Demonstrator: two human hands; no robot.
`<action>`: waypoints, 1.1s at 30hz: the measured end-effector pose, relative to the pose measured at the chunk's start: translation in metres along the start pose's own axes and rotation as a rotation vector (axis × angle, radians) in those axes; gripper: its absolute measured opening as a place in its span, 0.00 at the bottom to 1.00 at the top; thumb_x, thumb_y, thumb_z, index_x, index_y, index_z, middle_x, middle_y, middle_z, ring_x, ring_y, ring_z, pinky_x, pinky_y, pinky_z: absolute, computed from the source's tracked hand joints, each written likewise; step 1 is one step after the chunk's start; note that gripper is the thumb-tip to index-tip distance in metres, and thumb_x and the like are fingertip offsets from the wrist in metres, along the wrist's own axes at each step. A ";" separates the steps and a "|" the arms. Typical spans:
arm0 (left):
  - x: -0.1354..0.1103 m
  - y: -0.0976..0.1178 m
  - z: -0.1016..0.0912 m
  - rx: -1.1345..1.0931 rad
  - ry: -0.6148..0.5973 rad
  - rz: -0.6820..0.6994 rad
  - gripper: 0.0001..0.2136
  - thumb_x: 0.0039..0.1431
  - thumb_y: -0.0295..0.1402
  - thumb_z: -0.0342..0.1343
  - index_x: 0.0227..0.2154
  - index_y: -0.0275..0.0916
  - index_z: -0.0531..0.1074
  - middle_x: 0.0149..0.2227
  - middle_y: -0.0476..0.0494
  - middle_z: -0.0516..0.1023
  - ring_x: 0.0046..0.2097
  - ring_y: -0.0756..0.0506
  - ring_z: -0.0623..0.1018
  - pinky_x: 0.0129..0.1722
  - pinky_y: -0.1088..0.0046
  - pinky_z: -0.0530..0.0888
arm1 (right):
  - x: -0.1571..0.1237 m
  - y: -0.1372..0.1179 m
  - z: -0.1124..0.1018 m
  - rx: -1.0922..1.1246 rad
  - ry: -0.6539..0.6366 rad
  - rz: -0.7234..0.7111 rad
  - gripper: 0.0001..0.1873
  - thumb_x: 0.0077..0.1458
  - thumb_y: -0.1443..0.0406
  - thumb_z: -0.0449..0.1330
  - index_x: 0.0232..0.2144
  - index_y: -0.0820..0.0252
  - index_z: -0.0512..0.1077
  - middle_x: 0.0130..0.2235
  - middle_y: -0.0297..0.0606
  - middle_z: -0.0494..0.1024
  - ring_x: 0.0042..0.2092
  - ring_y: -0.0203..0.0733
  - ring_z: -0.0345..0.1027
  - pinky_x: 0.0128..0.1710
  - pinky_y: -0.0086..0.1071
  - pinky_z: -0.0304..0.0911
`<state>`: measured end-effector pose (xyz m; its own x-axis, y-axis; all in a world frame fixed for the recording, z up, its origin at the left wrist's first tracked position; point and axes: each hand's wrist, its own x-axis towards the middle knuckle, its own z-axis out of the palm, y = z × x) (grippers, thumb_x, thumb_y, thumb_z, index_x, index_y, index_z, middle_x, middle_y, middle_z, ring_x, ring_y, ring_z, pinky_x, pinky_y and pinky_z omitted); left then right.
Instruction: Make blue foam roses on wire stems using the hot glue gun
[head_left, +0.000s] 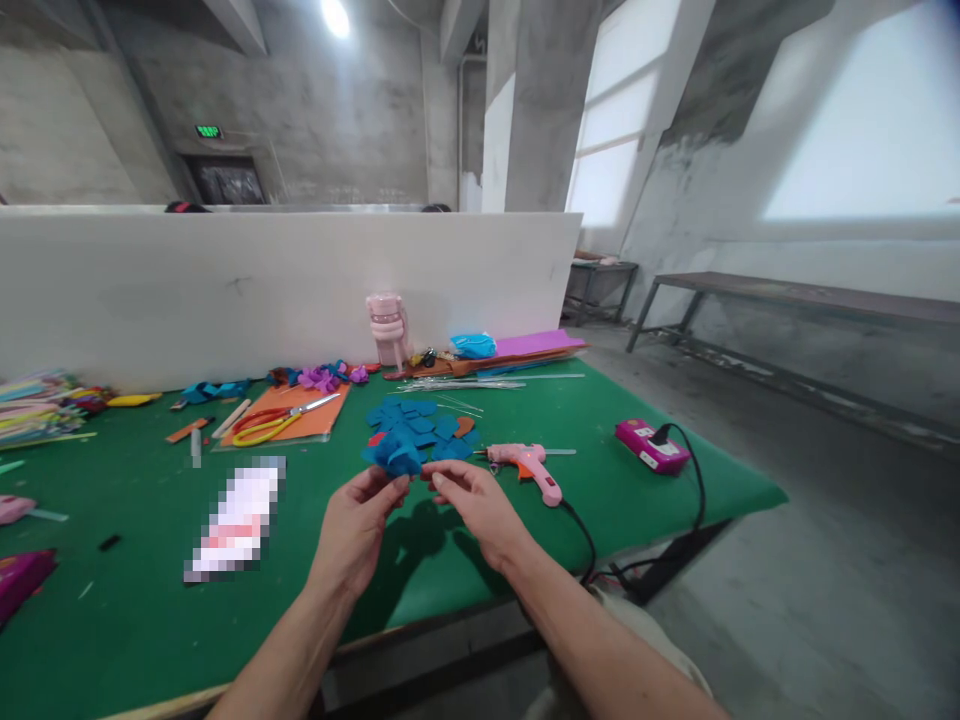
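A blue flower of felt-like or crepe-like petals (401,452), with a bit of red at its left side, is held up over the green table. My left hand (358,520) pinches it from below between thumb and fingers. My right hand (472,505) is closed at its right edge, fingertips against a petal; the exact contact is small and partly hidden. Behind the flower lie several loose blue petal pieces (420,425) and a brown-orange piece (465,427). To the right of my right hand, a pink hot glue gun (529,467) rests on its side, a clear glue stick in its back.
Scissors with red and yellow handles (281,422) lie on an orange sheet (330,425). Thin wires (465,383) and a pink bottle (388,330) stand farther back. A magenta power box (651,446) sits at right, its black cable (703,490) hanging over the table edge.
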<state>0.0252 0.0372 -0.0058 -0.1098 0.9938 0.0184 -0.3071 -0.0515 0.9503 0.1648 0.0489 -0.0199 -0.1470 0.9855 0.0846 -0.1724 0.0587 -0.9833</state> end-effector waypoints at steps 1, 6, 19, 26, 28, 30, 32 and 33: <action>-0.001 -0.001 0.001 0.027 -0.007 0.007 0.10 0.39 0.30 0.65 0.28 0.33 0.76 0.25 0.48 0.75 0.28 0.52 0.70 0.30 0.78 0.68 | 0.000 0.001 0.000 0.034 -0.012 0.024 0.12 0.46 0.62 0.58 0.34 0.60 0.75 0.34 0.37 0.76 0.37 0.40 0.68 0.38 0.34 0.62; -0.002 -0.006 0.003 0.132 0.015 0.033 0.11 0.41 0.33 0.63 0.29 0.34 0.75 0.25 0.49 0.75 0.26 0.52 0.70 0.27 0.78 0.67 | 0.000 0.005 0.005 0.048 0.035 -0.025 0.14 0.45 0.64 0.59 0.36 0.61 0.75 0.37 0.39 0.77 0.39 0.42 0.68 0.42 0.37 0.62; -0.002 -0.002 0.003 0.267 0.067 0.146 0.07 0.42 0.32 0.62 0.26 0.36 0.72 0.21 0.52 0.74 0.24 0.51 0.73 0.26 0.78 0.69 | -0.004 0.006 0.012 -0.399 0.069 -0.463 0.16 0.50 0.73 0.51 0.38 0.58 0.75 0.39 0.41 0.74 0.43 0.41 0.67 0.44 0.35 0.62; -0.003 0.001 0.002 0.352 0.071 0.153 0.06 0.44 0.31 0.61 0.24 0.36 0.70 0.21 0.52 0.75 0.25 0.50 0.74 0.27 0.77 0.70 | -0.010 0.003 0.011 -0.597 0.035 -0.562 0.23 0.48 0.77 0.47 0.44 0.60 0.71 0.43 0.44 0.71 0.45 0.43 0.63 0.46 0.37 0.60; -0.002 0.000 0.001 0.272 0.058 0.104 0.08 0.42 0.31 0.62 0.27 0.35 0.72 0.23 0.50 0.76 0.26 0.50 0.75 0.29 0.76 0.71 | -0.009 0.002 0.011 -0.515 0.037 -0.533 0.22 0.50 0.76 0.47 0.43 0.59 0.72 0.42 0.43 0.71 0.44 0.41 0.65 0.45 0.36 0.61; -0.001 -0.001 0.001 0.172 0.050 0.063 0.11 0.41 0.32 0.63 0.29 0.34 0.72 0.26 0.48 0.77 0.27 0.49 0.75 0.31 0.74 0.72 | -0.007 0.003 0.011 -0.402 0.036 -0.468 0.19 0.51 0.74 0.48 0.40 0.57 0.74 0.40 0.41 0.72 0.43 0.40 0.66 0.45 0.35 0.61; -0.001 -0.002 0.001 0.097 0.030 0.038 0.13 0.40 0.32 0.64 0.30 0.34 0.72 0.27 0.48 0.77 0.27 0.50 0.75 0.31 0.73 0.73 | -0.004 0.003 0.013 -0.261 0.037 -0.344 0.15 0.51 0.70 0.51 0.36 0.57 0.76 0.40 0.40 0.74 0.43 0.41 0.67 0.44 0.34 0.61; -0.001 -0.002 0.001 0.078 0.007 0.030 0.13 0.40 0.32 0.64 0.31 0.34 0.72 0.28 0.47 0.77 0.27 0.50 0.75 0.31 0.74 0.73 | -0.003 0.003 0.015 -0.176 0.038 -0.265 0.13 0.50 0.68 0.53 0.35 0.57 0.76 0.39 0.39 0.75 0.42 0.41 0.67 0.43 0.34 0.62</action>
<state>0.0267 0.0361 -0.0073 -0.1248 0.9911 0.0453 -0.2289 -0.0732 0.9707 0.1507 0.0434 -0.0208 -0.0824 0.9374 0.3384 -0.0286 0.3372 -0.9410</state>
